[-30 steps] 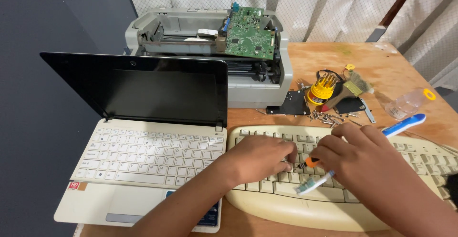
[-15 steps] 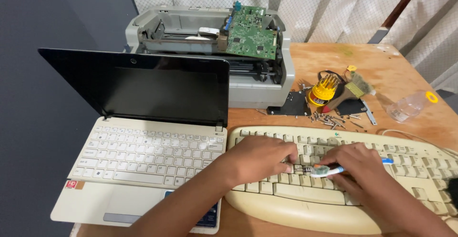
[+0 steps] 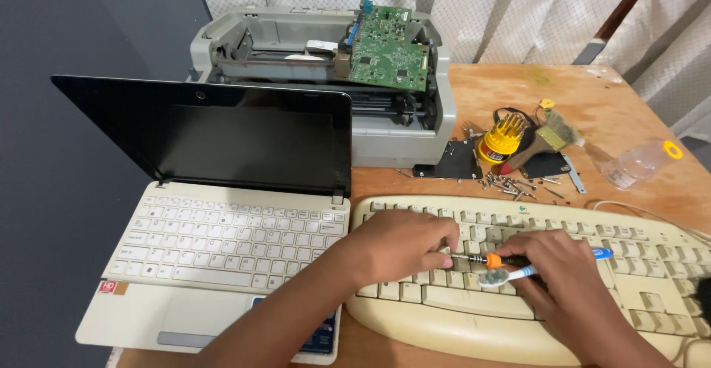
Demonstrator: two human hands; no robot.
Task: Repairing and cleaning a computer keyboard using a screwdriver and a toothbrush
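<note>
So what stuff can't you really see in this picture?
- Keys under the left hand and right hand: covered by them, head view.
- Screwdriver tip: hidden behind the left hand's fingers.
- Toothbrush handle: partly covered by the right hand.
- Keyboard right end: cut off by the picture's edge.
- Loose screws: too small to count.
- Laptop screen: dark, nothing shows.
</note>
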